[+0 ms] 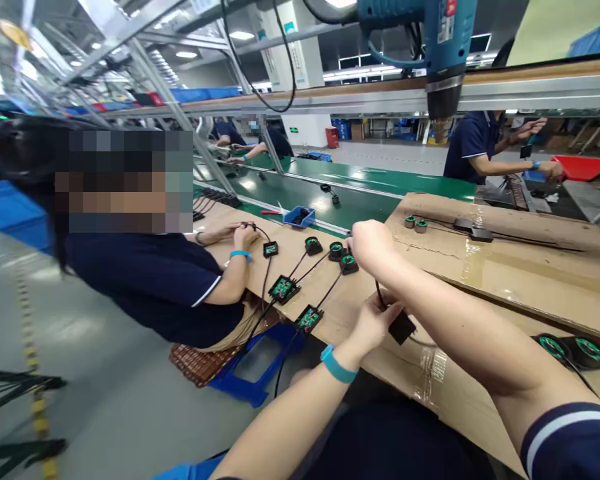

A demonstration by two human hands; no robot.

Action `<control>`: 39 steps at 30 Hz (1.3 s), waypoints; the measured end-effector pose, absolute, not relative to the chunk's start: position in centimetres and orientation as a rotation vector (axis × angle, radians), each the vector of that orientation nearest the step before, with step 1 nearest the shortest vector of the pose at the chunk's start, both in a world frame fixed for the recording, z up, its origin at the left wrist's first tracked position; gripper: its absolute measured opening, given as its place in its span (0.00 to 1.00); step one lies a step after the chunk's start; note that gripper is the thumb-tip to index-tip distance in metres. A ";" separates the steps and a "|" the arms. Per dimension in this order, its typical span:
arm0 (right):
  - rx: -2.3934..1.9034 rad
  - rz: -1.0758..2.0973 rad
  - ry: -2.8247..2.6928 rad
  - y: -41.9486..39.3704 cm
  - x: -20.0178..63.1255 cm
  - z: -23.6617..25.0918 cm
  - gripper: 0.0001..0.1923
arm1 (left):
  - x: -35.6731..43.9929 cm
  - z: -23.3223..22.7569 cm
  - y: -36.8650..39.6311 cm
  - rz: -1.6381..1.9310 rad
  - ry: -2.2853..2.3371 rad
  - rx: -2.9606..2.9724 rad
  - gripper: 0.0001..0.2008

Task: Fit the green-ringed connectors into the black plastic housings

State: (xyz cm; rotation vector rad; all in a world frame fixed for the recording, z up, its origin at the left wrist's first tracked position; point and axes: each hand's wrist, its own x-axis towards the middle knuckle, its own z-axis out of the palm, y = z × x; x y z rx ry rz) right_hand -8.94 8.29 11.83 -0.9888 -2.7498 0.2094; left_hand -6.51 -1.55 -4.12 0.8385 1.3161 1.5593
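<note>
Head view: brown table [347,310] ahead of you, co-worker [150,293] seated on your L.
Your R hand [373,247] is curled closed, farther out over the table; can't tell what's in it. Your L hand [375,323], nearer you, grips a blk box [403,327] over the table's near part. L of that: 2 open housings [309,320] w/ green PCBs, then 3 round blk units [349,264] beyond. Thin blk cable [379,290] runs from your L hand up twd your R.
</note>
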 end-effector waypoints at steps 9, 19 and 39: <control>-1.311 0.378 -2.749 11.7 -7.8 -0.9 0.09 | -17.8 -3.9 -11.6 1.222 1.262 0.490 0.24; -0.907 0.671 -2.633 11.7 -5.6 -7.4 0.34 | -20.9 -3.1 -12.5 0.668 2.255 1.514 0.26; -0.950 0.679 -2.428 15.1 -11.8 -9.3 0.29 | -17.4 -7.9 -10.8 0.332 2.799 1.534 0.25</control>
